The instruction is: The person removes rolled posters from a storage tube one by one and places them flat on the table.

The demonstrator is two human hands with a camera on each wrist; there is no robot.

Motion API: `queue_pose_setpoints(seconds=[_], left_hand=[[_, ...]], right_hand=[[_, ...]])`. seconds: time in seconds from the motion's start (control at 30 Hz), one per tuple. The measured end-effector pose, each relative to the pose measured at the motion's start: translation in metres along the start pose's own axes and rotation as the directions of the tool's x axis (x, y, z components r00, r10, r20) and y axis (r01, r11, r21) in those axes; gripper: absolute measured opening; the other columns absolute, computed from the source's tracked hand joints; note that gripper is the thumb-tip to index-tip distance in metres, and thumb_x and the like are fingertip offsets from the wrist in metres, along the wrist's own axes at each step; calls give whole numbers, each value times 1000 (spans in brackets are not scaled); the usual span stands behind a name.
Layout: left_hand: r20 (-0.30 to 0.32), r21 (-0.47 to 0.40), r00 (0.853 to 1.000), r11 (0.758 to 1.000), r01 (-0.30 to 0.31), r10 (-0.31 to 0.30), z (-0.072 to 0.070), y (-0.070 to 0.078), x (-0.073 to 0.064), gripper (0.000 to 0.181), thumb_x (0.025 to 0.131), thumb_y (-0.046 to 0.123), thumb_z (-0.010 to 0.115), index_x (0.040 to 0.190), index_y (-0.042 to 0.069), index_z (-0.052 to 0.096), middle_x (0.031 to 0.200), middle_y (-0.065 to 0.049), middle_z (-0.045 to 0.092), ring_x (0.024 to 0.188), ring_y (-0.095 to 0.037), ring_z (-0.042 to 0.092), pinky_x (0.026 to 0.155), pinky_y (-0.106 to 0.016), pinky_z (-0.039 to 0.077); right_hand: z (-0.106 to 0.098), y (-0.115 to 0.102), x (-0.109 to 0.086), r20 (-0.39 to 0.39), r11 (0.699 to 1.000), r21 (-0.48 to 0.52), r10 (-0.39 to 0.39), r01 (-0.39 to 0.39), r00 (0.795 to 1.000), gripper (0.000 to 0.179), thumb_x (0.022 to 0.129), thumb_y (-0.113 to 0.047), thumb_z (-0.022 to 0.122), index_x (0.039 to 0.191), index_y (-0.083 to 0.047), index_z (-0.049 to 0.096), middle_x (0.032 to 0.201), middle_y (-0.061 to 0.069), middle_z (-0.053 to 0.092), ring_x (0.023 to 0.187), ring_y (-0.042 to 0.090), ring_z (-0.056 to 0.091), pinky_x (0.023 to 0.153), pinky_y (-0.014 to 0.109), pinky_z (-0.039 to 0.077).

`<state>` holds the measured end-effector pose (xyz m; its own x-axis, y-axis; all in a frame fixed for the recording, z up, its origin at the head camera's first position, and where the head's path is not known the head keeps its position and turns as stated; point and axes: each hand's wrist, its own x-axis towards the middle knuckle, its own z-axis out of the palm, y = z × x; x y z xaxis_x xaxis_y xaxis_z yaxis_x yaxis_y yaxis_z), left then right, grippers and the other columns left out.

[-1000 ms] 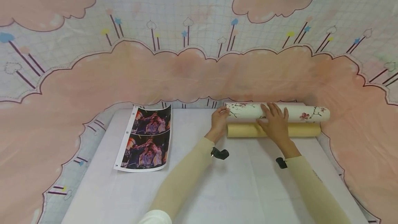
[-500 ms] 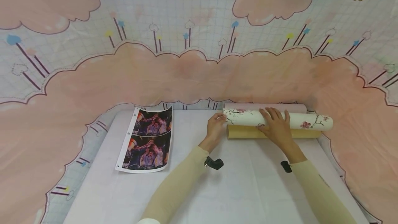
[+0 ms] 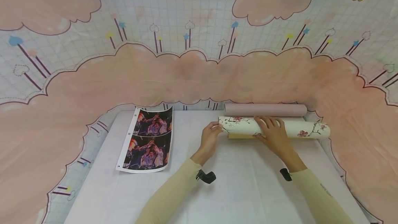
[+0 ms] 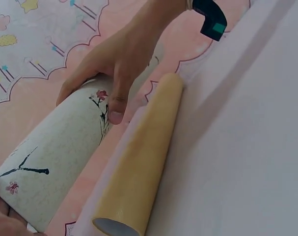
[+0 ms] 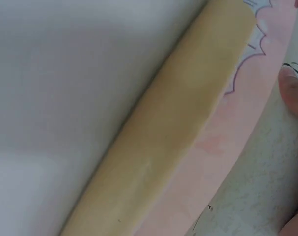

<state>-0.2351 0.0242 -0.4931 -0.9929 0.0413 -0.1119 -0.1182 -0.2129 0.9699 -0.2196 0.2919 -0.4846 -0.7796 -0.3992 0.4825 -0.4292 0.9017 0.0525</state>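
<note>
Right hand [image 3: 271,133] laid over the middle of the flowered roll [image 3: 298,129], fingers curved round its top and gripping it — thumb tip seen against the paper in the right wrist view. Left hand [image 3: 210,139] at the roll's left end, fingers curled about the open rim and holding it there; in the left wrist view only a sliver of that hand at the bottom corner, under the roll's end. Roll held level, crosswise over the far part of the table [image 3: 236,189], white paper with dark branches and small pink blossoms. Lifted or just resting on the roll beneath — cannot tell.

Just under and in front of it, a yellow roll [image 4: 139,167] lying flat on the white table cover, parallel, mostly hidden from the head camera, plain along its full length at both wrists. Behind, close to the backdrop, a pale pink roll [image 3: 265,110], also parallel, apart from both hands.

Well to the left on the table, a printed sheet [image 3: 147,140] with the same dark crowd photo twice, one above the other, its far edge curling up. Cloth backdrop [image 3: 192,68] with pink clouds, yellow clouds and small stars on sticks draped behind and round the sides. Cream sleeves on both arms, a small black device at each wrist.
</note>
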Motion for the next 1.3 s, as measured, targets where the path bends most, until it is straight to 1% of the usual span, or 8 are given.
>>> queue_pose_setpoints(seconds=[0.17, 0.33, 0.47, 0.57, 0.73, 1.0, 1.1, 1.3], left_hand=[[15, 26, 1000, 1000, -1, 1, -12, -6, -10, 26, 96, 20, 63, 115, 2, 65, 110, -12, 73, 98, -13, 63, 103, -42, 44], [50, 24, 998, 999, 30, -31, -25, -16, -18, 29, 97, 19, 62, 119, 0, 63, 107, -9, 74, 97, -12, 63, 108, -50, 40], [77, 77, 996, 996, 31, -37, -36, -21, -24, 32, 97, 21, 61, 121, 0, 62, 107, -8, 73, 99, -11, 63, 108, -50, 41], [104, 112, 993, 993, 39, -51, -42, -23, -28, 34, 98, 24, 60, 124, 2, 62, 113, -10, 72, 107, -15, 64, 110, -50, 40], [142, 180, 986, 982, 60, -86, -50, -23, -36, 42, 99, 32, 57, 132, 6, 58, 123, -10, 68, 124, -24, 57, 113, -51, 36], [165, 241, 977, 966, 95, -137, -58, -27, -47, 48, 101, 32, 53, 136, 0, 55, 139, -14, 58, 140, -34, 42, 118, -52, 29], [178, 258, 976, 963, 80, -129, -61, -29, -49, 47, 102, 32, 51, 136, 0, 54, 140, -14, 57, 140, -33, 42, 118, -52, 30], [177, 265, 980, 963, 39, -89, -68, -33, -49, 44, 100, 34, 55, 130, 2, 61, 129, -13, 66, 131, -28, 54, 114, -50, 36]], right_hand=[[9, -11, -7, -21, 1000, -5, -7, 7, 1000, 82, 72, -39, 82, 143, -17, 46, 132, 12, 55, 117, 38, 52, 101, 59, 34], [16, -22, -16, -18, 1000, 17, -1, 1, 1000, 81, 74, -41, 81, 143, -19, 47, 131, 12, 56, 117, 37, 53, 103, 59, 33], [20, -30, -20, -35, 999, 38, -14, 15, 999, 81, 71, -39, 84, 141, -18, 50, 129, 12, 58, 115, 36, 55, 101, 59, 35], [22, -35, -23, -41, 998, 54, -9, 12, 999, 81, 69, -37, 85, 140, -18, 51, 128, 12, 58, 114, 35, 55, 101, 60, 35], [26, -40, -30, -23, 996, 86, 15, -13, 1000, 80, 70, -36, 85, 141, -20, 50, 128, 11, 58, 115, 35, 55, 103, 58, 33], [33, -48, -40, -29, 994, 111, 5, -1, 1000, 78, 67, -34, 88, 136, -18, 55, 125, 10, 60, 112, 34, 57, 99, 58, 37], [35, -51, -43, -14, 993, 117, 13, -11, 1000, 78, 67, -34, 88, 136, -19, 55, 125, 9, 60, 112, 33, 57, 99, 58, 38], [38, -57, -45, 7, 992, 125, 26, -27, 1000, 78, 69, -36, 87, 138, -21, 53, 126, 7, 60, 113, 33, 57, 99, 58, 38]])
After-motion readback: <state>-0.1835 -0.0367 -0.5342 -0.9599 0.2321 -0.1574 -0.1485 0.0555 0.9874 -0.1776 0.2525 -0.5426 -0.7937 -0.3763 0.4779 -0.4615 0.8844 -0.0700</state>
